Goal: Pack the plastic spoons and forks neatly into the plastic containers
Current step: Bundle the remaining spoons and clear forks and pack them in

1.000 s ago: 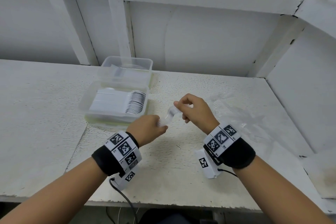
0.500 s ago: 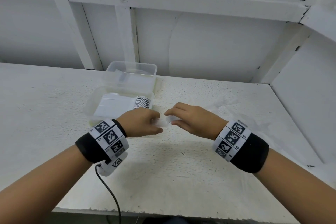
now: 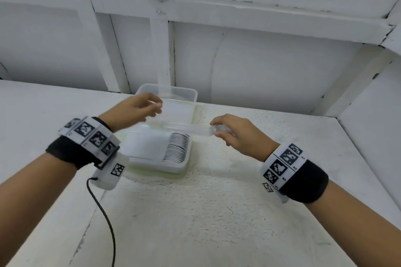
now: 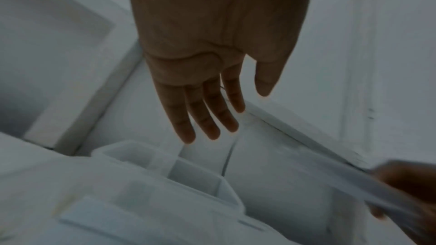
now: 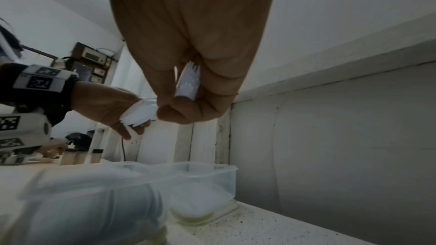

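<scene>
Currently, the right hand [image 3: 237, 136] pinches a stack of white plastic forks [image 5: 188, 83] at the tine end, handles extending toward the near container [image 3: 184, 166]. The left hand [image 3: 132, 110] hovers above the far container [image 3: 191, 95], its grip spread, fingers [image 4: 212, 118] straight and holding nothing. Both clear containers sit on the white desk [image 3: 217, 212]; the near one holds a packed row of white cutlery [image 3: 175, 147].
</scene>
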Action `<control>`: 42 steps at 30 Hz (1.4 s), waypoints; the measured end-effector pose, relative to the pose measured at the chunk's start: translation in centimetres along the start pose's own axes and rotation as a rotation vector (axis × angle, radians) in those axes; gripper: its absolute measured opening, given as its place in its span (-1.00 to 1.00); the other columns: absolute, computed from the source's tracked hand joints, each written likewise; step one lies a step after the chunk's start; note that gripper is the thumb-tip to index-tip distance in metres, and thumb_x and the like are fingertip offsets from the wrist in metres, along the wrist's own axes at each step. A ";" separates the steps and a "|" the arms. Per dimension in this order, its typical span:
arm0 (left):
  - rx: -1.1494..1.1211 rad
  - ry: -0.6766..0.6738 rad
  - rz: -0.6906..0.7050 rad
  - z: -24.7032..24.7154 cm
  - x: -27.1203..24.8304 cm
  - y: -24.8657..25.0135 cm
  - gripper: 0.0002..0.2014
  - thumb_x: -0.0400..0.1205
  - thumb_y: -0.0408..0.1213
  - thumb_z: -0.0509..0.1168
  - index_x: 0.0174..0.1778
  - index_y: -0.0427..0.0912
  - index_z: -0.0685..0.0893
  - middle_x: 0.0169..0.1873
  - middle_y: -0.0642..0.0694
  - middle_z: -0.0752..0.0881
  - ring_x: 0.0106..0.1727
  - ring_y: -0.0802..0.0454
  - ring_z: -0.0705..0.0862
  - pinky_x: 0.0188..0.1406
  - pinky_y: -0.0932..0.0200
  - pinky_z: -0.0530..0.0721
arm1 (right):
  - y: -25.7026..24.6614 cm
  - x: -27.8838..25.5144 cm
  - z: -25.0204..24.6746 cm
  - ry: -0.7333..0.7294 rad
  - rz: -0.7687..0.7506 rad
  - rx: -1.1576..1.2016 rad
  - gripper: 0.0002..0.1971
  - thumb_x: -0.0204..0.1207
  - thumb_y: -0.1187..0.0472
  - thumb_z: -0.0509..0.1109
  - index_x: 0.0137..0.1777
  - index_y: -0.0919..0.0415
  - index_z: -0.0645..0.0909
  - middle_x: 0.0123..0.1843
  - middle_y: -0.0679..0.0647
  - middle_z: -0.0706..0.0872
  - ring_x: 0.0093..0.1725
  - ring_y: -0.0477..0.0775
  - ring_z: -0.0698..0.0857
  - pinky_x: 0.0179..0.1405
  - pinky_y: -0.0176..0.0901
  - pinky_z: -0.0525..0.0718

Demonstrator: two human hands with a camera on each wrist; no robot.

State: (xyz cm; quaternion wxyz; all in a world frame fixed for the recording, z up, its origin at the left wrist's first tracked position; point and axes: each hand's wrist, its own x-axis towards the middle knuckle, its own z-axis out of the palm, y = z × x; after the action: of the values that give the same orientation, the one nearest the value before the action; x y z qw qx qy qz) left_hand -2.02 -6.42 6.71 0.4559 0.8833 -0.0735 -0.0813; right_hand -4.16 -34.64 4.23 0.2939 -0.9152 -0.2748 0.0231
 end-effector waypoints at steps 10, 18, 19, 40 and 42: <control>-0.055 0.196 -0.435 -6.7 8.8 -5.3 -0.81 0.71 -0.23 0.15 0.07 -0.25 0.60 0.05 -0.22 0.64 -0.03 -0.12 0.62 -0.15 0.10 0.62 | 1.5 10.7 0.6 -0.031 0.100 0.050 -0.72 0.64 0.25 0.23 0.33 0.23 0.53 0.21 0.00 0.63 0.02 -0.25 0.59 -0.10 -0.58 0.40; 0.091 0.038 -0.624 -5.8 12.3 -6.5 -0.72 0.68 -0.35 0.21 0.21 -0.48 0.56 -0.24 -0.21 0.60 -0.32 -0.12 0.59 -0.27 0.02 0.64 | 1.8 18.2 4.5 -0.181 0.087 -0.063 -0.69 0.64 0.34 0.18 0.35 0.33 0.50 0.36 0.17 0.57 0.39 0.10 0.49 0.26 -0.35 0.31; 0.103 0.038 -0.635 -5.7 12.5 -6.6 -0.73 0.67 -0.38 0.21 0.20 -0.49 0.56 -0.27 -0.21 0.59 -0.34 -0.11 0.58 -0.29 0.03 0.64 | 1.9 18.7 5.0 -0.208 0.082 -0.073 -0.69 0.64 0.34 0.17 0.35 0.34 0.49 0.37 0.17 0.57 0.40 0.11 0.49 0.27 -0.34 0.32; 0.153 0.002 -0.612 -5.3 13.5 -8.3 -0.81 0.66 -0.31 0.26 0.01 -0.41 0.60 -0.29 -0.19 0.58 -0.33 -0.04 0.57 -0.26 0.07 0.70 | 1.9 22.3 6.5 -0.560 0.145 -0.256 -0.71 0.50 0.23 0.42 0.21 0.24 0.61 0.01 0.07 0.57 -0.03 0.01 0.52 -0.03 -0.22 0.48; 0.146 0.000 -0.610 -5.3 13.6 -8.5 -0.82 0.66 -0.32 0.26 0.00 -0.41 0.60 -0.29 -0.19 0.59 -0.34 -0.04 0.57 -0.23 0.05 0.70 | 1.9 22.4 6.5 -0.573 0.146 -0.251 -0.71 0.50 0.22 0.43 0.21 0.21 0.62 0.00 0.02 0.55 -0.02 0.00 0.53 0.06 -0.15 0.53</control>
State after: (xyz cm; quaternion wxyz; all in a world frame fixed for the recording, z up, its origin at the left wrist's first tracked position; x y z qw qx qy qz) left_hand 12.80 -0.10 1.79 0.3456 0.8950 0.1893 -0.2089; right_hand 14.42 -20.93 0.51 0.0870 -0.9179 -0.2807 0.2666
